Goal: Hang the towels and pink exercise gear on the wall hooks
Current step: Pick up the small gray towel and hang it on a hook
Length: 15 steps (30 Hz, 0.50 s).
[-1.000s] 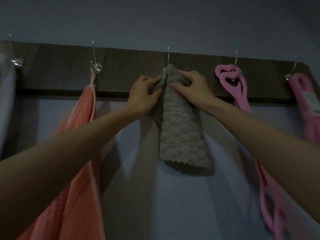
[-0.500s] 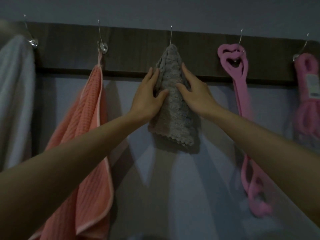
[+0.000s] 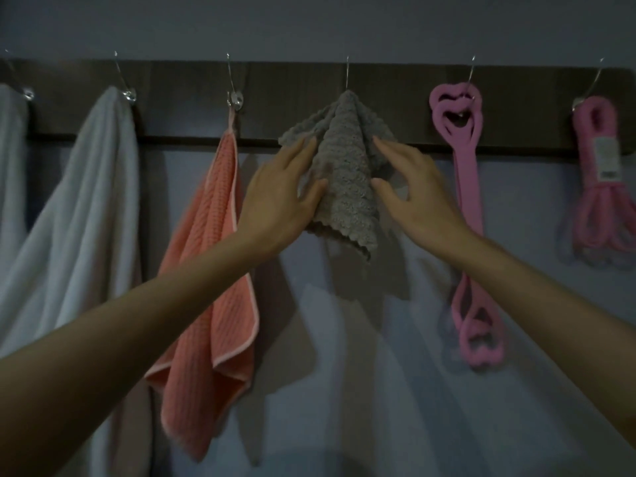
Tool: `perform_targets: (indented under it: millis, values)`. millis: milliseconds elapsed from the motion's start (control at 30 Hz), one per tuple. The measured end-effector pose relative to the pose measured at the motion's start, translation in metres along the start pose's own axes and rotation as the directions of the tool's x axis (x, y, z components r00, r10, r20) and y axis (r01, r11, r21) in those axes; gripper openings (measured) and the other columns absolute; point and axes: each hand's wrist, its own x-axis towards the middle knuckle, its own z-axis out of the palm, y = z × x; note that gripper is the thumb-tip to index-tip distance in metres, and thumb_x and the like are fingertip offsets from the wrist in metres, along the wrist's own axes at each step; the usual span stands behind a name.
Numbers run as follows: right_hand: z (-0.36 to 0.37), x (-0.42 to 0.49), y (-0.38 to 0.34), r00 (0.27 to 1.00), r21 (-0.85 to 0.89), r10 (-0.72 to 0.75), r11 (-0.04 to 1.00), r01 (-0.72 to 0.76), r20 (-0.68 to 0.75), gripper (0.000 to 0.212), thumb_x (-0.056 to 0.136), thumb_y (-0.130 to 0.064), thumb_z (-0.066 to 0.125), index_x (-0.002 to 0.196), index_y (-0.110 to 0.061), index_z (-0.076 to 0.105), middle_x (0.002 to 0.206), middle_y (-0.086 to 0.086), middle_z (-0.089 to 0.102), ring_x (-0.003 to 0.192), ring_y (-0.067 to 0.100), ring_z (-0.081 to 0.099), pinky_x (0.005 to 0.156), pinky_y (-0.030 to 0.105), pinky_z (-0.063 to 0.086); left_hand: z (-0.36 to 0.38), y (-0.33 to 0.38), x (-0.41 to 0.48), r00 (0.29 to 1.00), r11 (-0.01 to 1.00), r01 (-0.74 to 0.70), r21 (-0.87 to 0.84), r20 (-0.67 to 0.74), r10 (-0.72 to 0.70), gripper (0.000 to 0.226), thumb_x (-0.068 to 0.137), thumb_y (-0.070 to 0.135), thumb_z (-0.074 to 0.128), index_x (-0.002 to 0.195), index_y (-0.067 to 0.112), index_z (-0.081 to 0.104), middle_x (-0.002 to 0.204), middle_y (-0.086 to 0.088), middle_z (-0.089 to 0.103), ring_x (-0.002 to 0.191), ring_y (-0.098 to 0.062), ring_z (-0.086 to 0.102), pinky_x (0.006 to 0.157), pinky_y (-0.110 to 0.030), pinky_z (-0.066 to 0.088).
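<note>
Nearest, two bare forearms reach up from the lower corners toward the wall. The left hand (image 3: 278,197) lies with straight, slightly spread fingers against the left side of the grey towel (image 3: 344,173), its fingertips on the outer left fold and its thumb touching the middle fold lower down. The right hand (image 3: 418,197) mirrors it on the towel's right side, fingers straight and relaxed, fingertips on the right fold, thumb just touching the towel's edge; neither hand curls round the cloth. Between the two hands the grey towel hangs bunched to a point from the middle hook (image 3: 347,75), fanning downward, its scalloped bottom edge just below the hands. Behind it runs the dark wooden board (image 3: 292,94) that carries the row of hooks. Left of the grey towel a coral towel (image 3: 213,270) hangs by a corner loop, and farther left a white towel (image 3: 86,218) drapes from its own hook. To the right hang a pink heart-ended band (image 3: 465,201) and, near the board's end, a coiled pink rope (image 3: 602,187). Everything backs onto the pale wall (image 3: 344,22).
</note>
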Motion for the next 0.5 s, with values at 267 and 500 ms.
perform_targets:
  millis: [267, 500]
  values:
    - [-0.04, -0.054, -0.061, 0.999, -0.101, -0.017, 0.995, 0.022, 0.048, 0.048, 0.095, -0.026, 0.05, 0.142, -0.021, 0.039, 0.142, -0.002, 0.045, 0.13, 0.013, 0.04, 0.104, 0.02, 0.022, -0.062, 0.018, -0.046, 0.996, 0.999, 0.012, 0.044, 0.087, -0.016, 0.059, 0.096, 0.045, 0.039, 0.149, 0.027, 0.02, 0.156, 0.004, 0.023, 0.143, -0.012, 0.02, 0.118, -0.044, 0.019]
    - [-0.072, -0.101, -0.13, 0.99, -0.106, 0.11, 0.989, -0.1, 0.091, 0.049, 0.095, -0.027, 0.05, 0.142, -0.024, 0.038, 0.142, -0.004, 0.045, 0.129, 0.013, 0.04, 0.106, 0.022, 0.024, -0.118, 0.043, -0.101, 0.988, 0.999, -0.018, 0.029, 0.155, 0.013, 0.058, 0.096, 0.042, 0.042, 0.148, 0.022, 0.025, 0.155, 0.0, 0.025, 0.143, -0.015, 0.02, 0.114, -0.027, 0.013]
